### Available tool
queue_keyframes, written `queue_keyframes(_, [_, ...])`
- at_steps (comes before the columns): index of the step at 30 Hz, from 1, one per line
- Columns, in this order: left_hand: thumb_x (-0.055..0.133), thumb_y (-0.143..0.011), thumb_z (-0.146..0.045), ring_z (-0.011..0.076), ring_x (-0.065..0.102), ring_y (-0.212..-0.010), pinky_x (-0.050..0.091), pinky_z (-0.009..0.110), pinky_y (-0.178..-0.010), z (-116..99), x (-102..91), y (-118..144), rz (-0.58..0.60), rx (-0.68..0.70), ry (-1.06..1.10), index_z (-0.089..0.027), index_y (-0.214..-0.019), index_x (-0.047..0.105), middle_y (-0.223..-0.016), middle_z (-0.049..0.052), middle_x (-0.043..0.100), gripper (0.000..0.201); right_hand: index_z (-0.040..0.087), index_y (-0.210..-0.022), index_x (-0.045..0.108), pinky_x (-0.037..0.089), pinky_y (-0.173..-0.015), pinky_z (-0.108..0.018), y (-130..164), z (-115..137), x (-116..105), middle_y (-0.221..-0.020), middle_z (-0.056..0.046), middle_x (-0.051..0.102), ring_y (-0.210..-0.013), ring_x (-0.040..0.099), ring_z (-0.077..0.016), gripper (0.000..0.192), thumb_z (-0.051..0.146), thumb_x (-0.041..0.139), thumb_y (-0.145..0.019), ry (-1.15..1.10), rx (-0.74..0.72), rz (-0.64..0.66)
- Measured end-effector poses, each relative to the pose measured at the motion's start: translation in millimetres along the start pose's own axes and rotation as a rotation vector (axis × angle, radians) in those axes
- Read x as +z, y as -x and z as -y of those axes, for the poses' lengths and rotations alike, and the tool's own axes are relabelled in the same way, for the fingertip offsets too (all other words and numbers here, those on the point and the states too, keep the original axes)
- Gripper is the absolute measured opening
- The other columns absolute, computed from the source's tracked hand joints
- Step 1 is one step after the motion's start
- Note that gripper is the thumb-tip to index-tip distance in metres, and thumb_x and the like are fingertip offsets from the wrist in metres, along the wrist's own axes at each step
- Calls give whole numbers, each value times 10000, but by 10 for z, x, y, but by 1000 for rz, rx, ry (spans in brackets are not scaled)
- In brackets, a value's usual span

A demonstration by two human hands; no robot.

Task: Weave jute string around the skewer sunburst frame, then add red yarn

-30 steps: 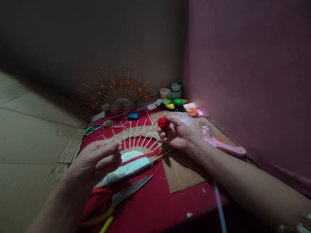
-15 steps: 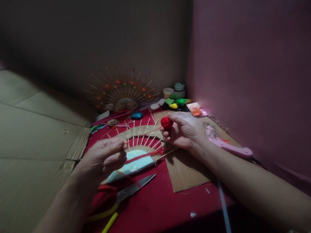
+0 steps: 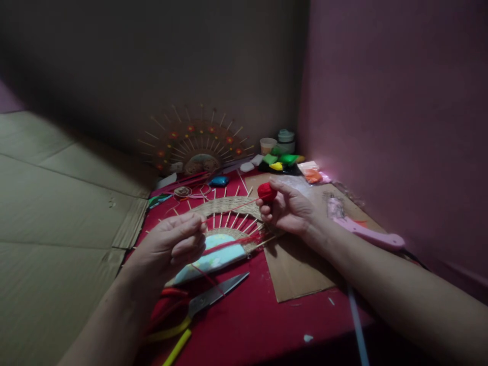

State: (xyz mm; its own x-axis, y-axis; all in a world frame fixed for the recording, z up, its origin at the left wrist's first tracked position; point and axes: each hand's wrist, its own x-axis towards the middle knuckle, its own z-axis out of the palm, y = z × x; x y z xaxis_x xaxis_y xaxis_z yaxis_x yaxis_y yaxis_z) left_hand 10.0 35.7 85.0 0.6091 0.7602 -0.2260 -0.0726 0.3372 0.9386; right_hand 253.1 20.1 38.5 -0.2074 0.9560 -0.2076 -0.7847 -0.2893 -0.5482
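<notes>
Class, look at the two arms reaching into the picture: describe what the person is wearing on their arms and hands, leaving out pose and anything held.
Nothing shows on either arm: no sleeve appears, both forearms being bare up to the picture's edge. The left hand and right hand have no gloves, and no ring, watch or bracelet can be seen in the dim light. Nails look short and plain.

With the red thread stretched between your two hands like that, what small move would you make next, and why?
Probably lower the left hand to lay the red thread between the wooden sticks of the woven fan frame. The thread runs taut from the red thread ball in the right hand to the left fingertips, just above the sticks.
</notes>
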Motion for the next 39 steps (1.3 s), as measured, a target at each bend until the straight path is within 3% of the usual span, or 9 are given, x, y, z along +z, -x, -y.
queue_keyframes(25, [568, -836, -254, 26, 124, -373, 210, 103, -359, -18, 49, 51, -14, 39, 11, -151, -727, 593, -421, -98, 150, 152, 200, -624, 453, 243, -415, -206, 42, -11, 40, -518, 4, 543, -431, 377, -84, 306, 419, 647, -715, 69, 24, 6])
queue_keyframes(33, [629, -782, -273, 13, 150, -357, 241, 108, -368, -8, -24, 35, 64, 33, 48, -143, -746, 592, -413, -103, 196, 139, 188, -614, 459, 256, -415, -197, 31, -19, 44, -525, 12, 530, -450, 395, -77, 270, 347, 651, -717, 26, 13, -7])
queue_keyframes(39, [620, -767, -196, 11, 135, -370, 225, 96, -359, -19, 12, 34, -4, 16, 45, -146, -675, 517, -434, -106, 184, 147, 180, -647, 519, 253, -410, -196, 46, -10, 43, -516, 1, 542, -423, 372, -71, 243, 382, 618, -738, 72, 44, 24])
